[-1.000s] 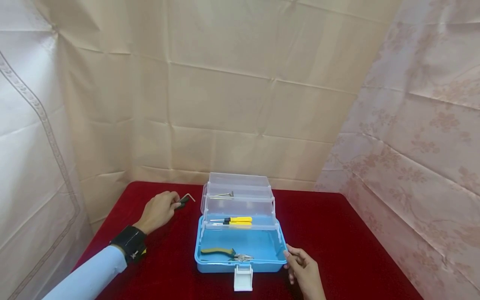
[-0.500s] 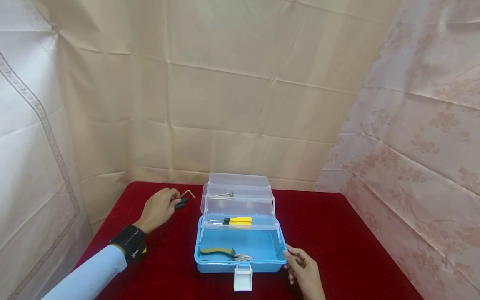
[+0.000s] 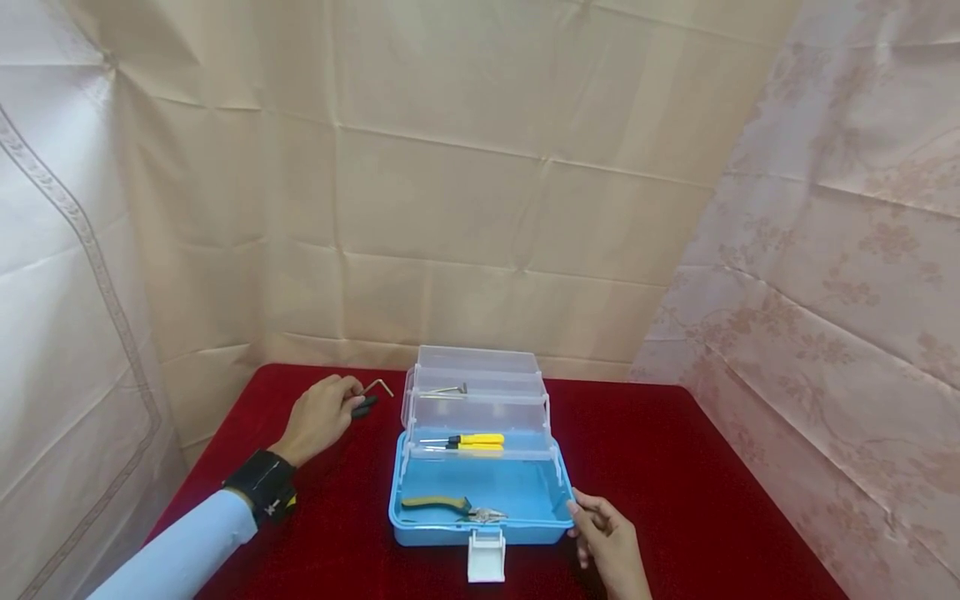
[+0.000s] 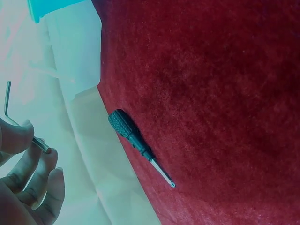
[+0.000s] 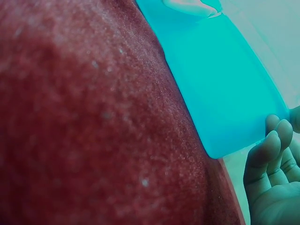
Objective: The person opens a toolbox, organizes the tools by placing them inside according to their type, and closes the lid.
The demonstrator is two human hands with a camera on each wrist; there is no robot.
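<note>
My left hand (image 3: 318, 417) pinches an L-shaped hex key (image 3: 386, 387) between thumb and fingers, above the red cloth left of the toolbox. In the left wrist view, the hex key (image 4: 7, 98) passes between the fingertips. Beside that hand lies a Phillips screwdriver (image 4: 129, 129) with a dark ribbed handle, apart from the fingers. At the right front corner of the blue toolbox (image 3: 480, 533), my right hand (image 3: 611, 537) grips the rim, thumb on top and fingers against the outer wall (image 5: 225, 93). Pliers (image 3: 438, 503) with yellow handles lie inside the box.
The toolbox's clear trays (image 3: 480, 408) are raised at the back. Yellow-handled screwdrivers (image 3: 480, 439) lie in the lower tray and metal tools (image 3: 446, 390) in the upper one. A white latch (image 3: 486, 558) hangs in front. Cloth curtains (image 3: 480, 208) surround the red table (image 3: 637, 442).
The hex key has come up from beside the dark screwdriver handle in my left hand, then shifted slightly right. My right hand and the toolbox have stayed still.
</note>
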